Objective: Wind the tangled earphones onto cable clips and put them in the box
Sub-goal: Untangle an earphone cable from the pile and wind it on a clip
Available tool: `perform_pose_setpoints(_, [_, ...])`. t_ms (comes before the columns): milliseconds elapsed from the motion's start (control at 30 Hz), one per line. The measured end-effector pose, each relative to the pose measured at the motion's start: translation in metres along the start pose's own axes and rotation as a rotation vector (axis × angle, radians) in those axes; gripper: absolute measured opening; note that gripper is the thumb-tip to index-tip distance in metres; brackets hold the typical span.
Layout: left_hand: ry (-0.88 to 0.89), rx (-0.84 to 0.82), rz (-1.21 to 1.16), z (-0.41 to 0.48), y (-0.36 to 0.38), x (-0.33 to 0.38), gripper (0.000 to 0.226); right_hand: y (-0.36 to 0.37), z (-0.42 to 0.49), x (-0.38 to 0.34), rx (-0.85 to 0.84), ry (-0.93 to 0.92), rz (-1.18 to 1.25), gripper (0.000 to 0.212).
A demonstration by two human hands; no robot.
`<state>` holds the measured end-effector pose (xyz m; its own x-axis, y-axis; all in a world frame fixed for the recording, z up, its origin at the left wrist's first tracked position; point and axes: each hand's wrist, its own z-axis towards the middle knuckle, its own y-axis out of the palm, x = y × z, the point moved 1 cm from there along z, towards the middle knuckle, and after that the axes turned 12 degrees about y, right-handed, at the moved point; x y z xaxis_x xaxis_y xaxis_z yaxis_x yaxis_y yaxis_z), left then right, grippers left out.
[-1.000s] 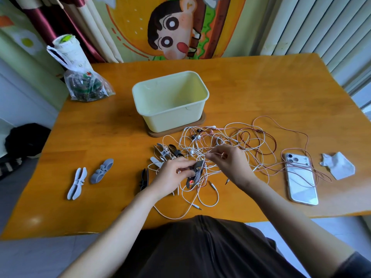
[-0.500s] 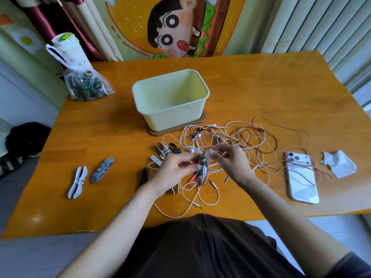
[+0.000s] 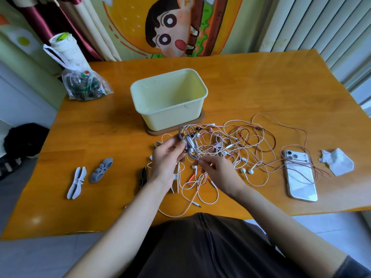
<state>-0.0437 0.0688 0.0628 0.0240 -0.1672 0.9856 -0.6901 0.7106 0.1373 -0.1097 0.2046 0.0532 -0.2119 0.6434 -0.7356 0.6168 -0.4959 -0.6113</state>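
The left hand (image 3: 166, 160) has raised the cable clip (image 3: 187, 146) it grips, and the right hand (image 3: 217, 170) now pinches a white cord (image 3: 197, 155) at it: winding begins. The earphones (image 3: 243, 170) lie tangled on the worktop (image 3: 261, 87) before the empty box (image 3: 170, 121).

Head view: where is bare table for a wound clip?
The orange wooden table is bare between the pale yellow plastic box and two grey cable clips, and behind the white phone. Crowded: tangled earphone cables from box to phone.
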Motion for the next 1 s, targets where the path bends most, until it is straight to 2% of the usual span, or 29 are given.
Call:
perform_pose_setpoints(100, [0.293,-0.062,0.359,0.002,-0.001,-0.002,0.024,0.001,-0.007,-0.005,0.019,-0.112,-0.089,0.024])
perform_pose_setpoints(200, [0.425,-0.173,0.607,0.0,-0.001,-0.004,0.031,-0.003,-0.009,-0.011,0.034,-0.177,-0.164,0.025])
perform_pose_setpoints(367, [0.435,-0.502,0.874,-0.004,-0.002,-0.007,0.037,-0.017,-0.005,-0.01,0.109,-0.226,-0.266,0.022])
perform_pose_setpoints(467, [0.326,-0.602,0.876,-0.008,-0.001,-0.008,0.034,-0.027,0.001,-0.011,0.149,-0.271,-0.258,0.018])
perform_pose_setpoints(600, [0.309,-0.713,0.814,-0.014,0.003,-0.004,0.032,-0.029,0.006,-0.008,0.162,-0.213,-0.184,0.011])
perform_pose_setpoints(733, [0.275,-0.714,0.739,-0.016,0.005,-0.002,0.031,-0.029,0.009,-0.007,0.134,-0.038,0.035,0.008])
perform_pose_setpoints(833, [0.224,-0.655,0.657,-0.017,0.005,-0.004,0.031,-0.027,0.006,-0.009,0.064,0.04,0.215,0.005])
perform_pose_setpoints(1000, [0.143,-0.357,0.462,-0.018,0.006,-0.007,0.04,-0.02,0.006,-0.006,0.151,0.113,0.393,0.008])
